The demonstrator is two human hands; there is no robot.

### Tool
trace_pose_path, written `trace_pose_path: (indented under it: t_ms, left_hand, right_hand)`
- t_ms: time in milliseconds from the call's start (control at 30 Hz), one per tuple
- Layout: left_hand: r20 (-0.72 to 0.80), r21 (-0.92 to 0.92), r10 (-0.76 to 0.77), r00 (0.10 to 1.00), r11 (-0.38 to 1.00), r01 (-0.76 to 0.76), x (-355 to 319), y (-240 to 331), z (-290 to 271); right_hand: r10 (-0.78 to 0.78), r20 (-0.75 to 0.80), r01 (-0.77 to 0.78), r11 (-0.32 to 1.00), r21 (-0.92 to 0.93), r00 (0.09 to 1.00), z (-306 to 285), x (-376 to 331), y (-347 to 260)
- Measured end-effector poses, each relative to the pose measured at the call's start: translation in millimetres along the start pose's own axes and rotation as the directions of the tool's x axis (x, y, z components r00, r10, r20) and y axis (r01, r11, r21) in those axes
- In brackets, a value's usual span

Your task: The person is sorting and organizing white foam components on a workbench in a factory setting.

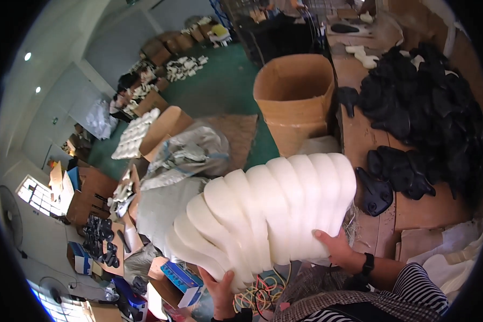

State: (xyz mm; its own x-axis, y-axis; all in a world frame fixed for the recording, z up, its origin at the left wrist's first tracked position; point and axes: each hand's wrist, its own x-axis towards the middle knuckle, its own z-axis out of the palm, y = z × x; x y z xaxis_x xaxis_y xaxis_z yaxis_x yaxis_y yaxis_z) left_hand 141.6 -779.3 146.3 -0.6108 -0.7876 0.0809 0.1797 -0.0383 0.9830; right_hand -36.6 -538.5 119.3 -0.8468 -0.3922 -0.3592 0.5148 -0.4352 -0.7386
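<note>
A long row of curved white foam pieces (284, 204), pressed side by side, is held up in front of me between both hands. At its lower left end my left hand (220, 291) grips the edge, with the thumb showing and some fingers hidden behind the foam. On the lower right end my right hand (338, 247) is closed, its thumb lying on the outer face and its other fingers out of sight. Right of the foam, black moulded pieces (413, 107) lie heaped on a brown cardboard-covered table (359, 139). One black piece with small holes (374, 191) rests nearest my right hand.
Beyond the foam stands a tall open cardboard bin (295, 102). Left of it are a clear plastic bag (193, 145) and an open carton (166, 129) beside more white foam (137, 134). Below lie coiled coloured hoses (263, 292) and a blue box (182, 276). People sit farther back.
</note>
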Motion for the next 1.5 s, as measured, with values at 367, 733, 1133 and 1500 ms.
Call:
trace_pose_path:
  t_ms: [367, 733, 1133, 1500]
  left_hand:
    - [0.136, -0.083, 0.366, 0.92, 0.93, -0.358, -60.0, 113.7, -42.1]
    - [0.56, -0.421, 0.483, 0.673, 0.866, -0.27, -146.2, 177.2, 121.3]
    - [0.849, -0.48, 0.524, 0.063, 0.817, -0.32, -290.2, 189.3, 274.8]
    - [0.633, -0.288, 0.28, -0.721, 0.95, 0.116, -459.3, 241.5, 302.4]
  right_hand:
    - [-0.44, 0.065, 0.429, 0.894, 0.131, 0.896, 23.3, -176.8, -20.3]
    - [-0.844, -0.04, 0.839, 0.524, 0.143, 0.534, -65.6, -350.6, -90.0]
    - [-0.774, -0.607, 0.962, 0.267, -0.053, 0.181, -171.2, -573.1, -5.4]
    - [-0.461, -0.887, 0.996, 0.09, -0.005, 0.037, -128.3, -571.6, 108.2]
